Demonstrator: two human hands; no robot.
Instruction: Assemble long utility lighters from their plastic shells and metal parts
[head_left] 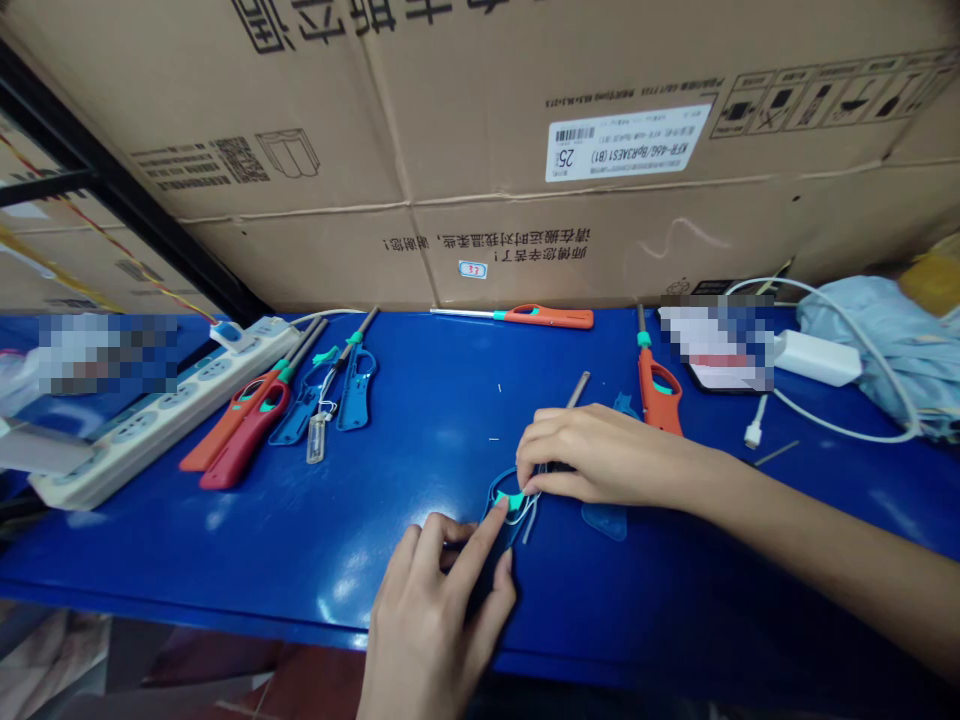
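Observation:
A blue lighter casing half (490, 492) lies on the table with a green trigger (512, 500) in it. My left hand (442, 600) grips this casing at its lower end, index fingertip pressed on the trigger and thumb along the other side. Over the upper part, my right hand (589, 455) is closed, thumb and fingers pinching thin white wires (531, 515) beside the trigger. A metal lighter tube (579, 388) sticks out beyond the right hand's knuckles. Beneath the right wrist lies another blue casing half (606, 520), partly covered.
Orange lighter (660, 395) stands right, another orange lighter (555, 317) along the cardboard (480, 120). At left are a red lighter (247, 435), opened blue casing (355, 390), a clear fuel tank (316, 440) and a power strip (161, 410). A phone (712, 345) and charger cable (847, 438) lie right.

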